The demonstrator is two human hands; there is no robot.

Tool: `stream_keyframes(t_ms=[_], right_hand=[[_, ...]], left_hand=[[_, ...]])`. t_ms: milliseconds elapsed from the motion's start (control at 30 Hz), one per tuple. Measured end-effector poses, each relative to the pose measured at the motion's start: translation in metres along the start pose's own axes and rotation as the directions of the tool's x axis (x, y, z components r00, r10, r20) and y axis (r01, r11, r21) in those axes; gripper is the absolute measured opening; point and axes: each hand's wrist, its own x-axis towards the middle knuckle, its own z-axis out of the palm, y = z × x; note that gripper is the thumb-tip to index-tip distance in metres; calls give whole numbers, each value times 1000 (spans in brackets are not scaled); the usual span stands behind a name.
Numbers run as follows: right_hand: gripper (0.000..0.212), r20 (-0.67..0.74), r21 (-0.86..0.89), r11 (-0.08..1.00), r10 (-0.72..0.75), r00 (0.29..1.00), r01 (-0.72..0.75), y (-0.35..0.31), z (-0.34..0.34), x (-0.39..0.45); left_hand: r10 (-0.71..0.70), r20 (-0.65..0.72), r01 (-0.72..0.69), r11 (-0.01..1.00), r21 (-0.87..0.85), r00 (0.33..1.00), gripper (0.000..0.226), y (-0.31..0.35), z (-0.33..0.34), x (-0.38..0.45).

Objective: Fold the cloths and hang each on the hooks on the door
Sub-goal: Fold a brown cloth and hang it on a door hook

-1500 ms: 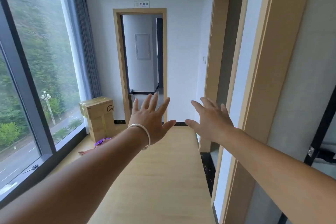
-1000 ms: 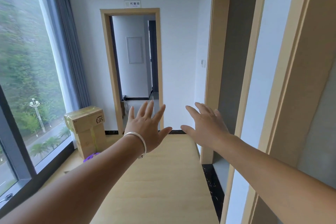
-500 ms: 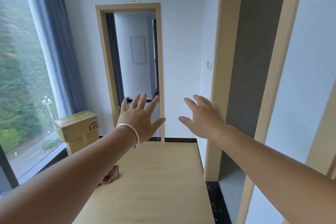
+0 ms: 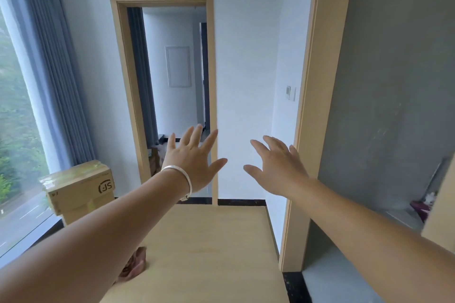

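Both my arms are stretched out in front of me in a corridor. My left hand [image 4: 194, 160], with a silver bangle on the wrist, has its fingers spread and holds nothing. My right hand [image 4: 277, 167] is beside it, fingers straight and apart, also holding nothing. A small pinkish-brown bundle, perhaps a cloth [image 4: 136, 262], lies on the wooden floor under my left forearm. No hooks are in view, and no door leaf shows in the openings.
An open doorway [image 4: 172, 96] with a sign above lies straight ahead. A wood-framed opening [image 4: 384, 130] with grey walls is on my right. Stacked cardboard boxes [image 4: 78, 189] stand by the large window [image 4: 17, 130] and grey curtain on the left.
I have moved forward along the corridor; the doorway and boxes are nearer and the right opening now shows its grey inside. Both hands stay spread and hold nothing.
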Motion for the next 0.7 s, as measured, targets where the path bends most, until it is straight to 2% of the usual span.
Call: stream_keyframes(t_ms=[167,400,700], right_hand=[[67,-16,-9,999,34,999,-34,-1,20,84],[67,3,-1,999,43,999,-43,6,65,174],[67,-35,17,1000,-8,999,8,52,114,305]], left_hand=[[26,-34,-26,1000,-4,999,77,-35,41,74],[30,0,-30,999,-33,1000,77,-62,103,149],[2,5,-2,1000,16,1000,76,-72,170,260]])
